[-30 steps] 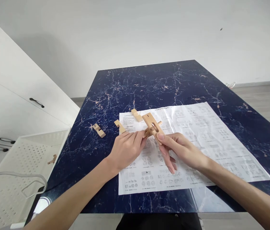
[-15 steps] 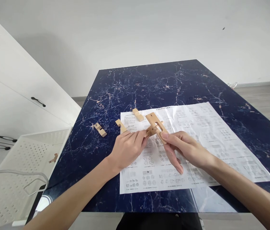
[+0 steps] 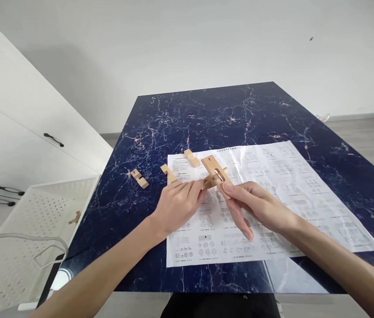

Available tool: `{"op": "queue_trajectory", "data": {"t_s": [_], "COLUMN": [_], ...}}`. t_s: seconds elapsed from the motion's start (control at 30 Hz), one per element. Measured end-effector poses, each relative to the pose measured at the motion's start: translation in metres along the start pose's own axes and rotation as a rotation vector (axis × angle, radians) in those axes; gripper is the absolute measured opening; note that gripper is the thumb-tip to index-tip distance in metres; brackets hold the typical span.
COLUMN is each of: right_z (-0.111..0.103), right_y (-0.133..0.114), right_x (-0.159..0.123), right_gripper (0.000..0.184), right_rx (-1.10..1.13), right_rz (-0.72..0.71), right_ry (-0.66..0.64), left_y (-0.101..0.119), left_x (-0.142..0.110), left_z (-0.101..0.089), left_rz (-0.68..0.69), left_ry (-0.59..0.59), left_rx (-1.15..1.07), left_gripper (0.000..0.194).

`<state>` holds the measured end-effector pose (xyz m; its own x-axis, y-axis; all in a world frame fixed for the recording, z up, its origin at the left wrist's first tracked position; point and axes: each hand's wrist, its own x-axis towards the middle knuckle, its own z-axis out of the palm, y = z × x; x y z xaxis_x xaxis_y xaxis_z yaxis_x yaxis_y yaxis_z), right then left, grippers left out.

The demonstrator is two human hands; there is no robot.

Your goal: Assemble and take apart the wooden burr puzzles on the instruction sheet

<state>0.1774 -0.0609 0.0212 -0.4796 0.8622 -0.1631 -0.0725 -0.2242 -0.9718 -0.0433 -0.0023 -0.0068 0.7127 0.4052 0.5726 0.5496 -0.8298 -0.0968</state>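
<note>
Over the printed sheet (image 3: 266,207), my right hand (image 3: 260,203) grips a flat slotted wooden puzzle piece (image 3: 211,164) marked 1, thumb on its near end. My left hand (image 3: 180,205) is closed around a second wooden puzzle piece (image 3: 211,181), which passes through the slot; its tip shows on the far side. Part of that second piece is hidden by my left fingers. A notched wooden piece (image 3: 167,172) lies just beyond my left hand. Another notched piece (image 3: 192,158) rests at the sheet's top edge, and a piece marked 3 (image 3: 139,178) lies farther left.
The dark blue marbled table (image 3: 193,119) extends back toward a pale wall. At left stand a white cabinet (image 3: 41,106) and a white perforated basket (image 3: 14,265) with a small wooden item (image 3: 75,217) inside. A grey cable (image 3: 24,237) crosses the basket.
The second piece sits farther through the slot, its tip showing more on the far side. Both hands stay in nearly the same place; the loose pieces have not moved.
</note>
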Motion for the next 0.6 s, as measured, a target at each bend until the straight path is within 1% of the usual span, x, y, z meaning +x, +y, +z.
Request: {"op": "queue_trajectory", "data": {"t_s": [0.17,0.33,0.5,0.6], "right_z": [-0.0016,-0.0017,-0.0026,-0.0040], "right_y": [-0.0027,-0.0021,0.0006,0.0019], "right_x": [-0.0010,-0.0015,-0.0016,-0.0021], "right_gripper": [0.071,0.071,0.071,0.070], "right_rx": [0.044,0.053,0.054,0.049], "right_rz": [0.017,0.024,0.029,0.038], "right_ry": [-0.044,-0.047,-0.046,-0.046], "left_y": [0.0004,0.0010,0.0012,0.0015], "left_x": [-0.0008,0.0001,0.0012,0.0009], "left_z": [-0.0005,0.0002,0.0003,0.0005], "left_rz": [0.000,0.013,0.018,0.010], "left_ry": [-0.011,0.000,0.038,0.027], "left_rx": [-0.001,0.000,0.007,0.001], "left_gripper": [0.016,0.019,0.018,0.017]}}
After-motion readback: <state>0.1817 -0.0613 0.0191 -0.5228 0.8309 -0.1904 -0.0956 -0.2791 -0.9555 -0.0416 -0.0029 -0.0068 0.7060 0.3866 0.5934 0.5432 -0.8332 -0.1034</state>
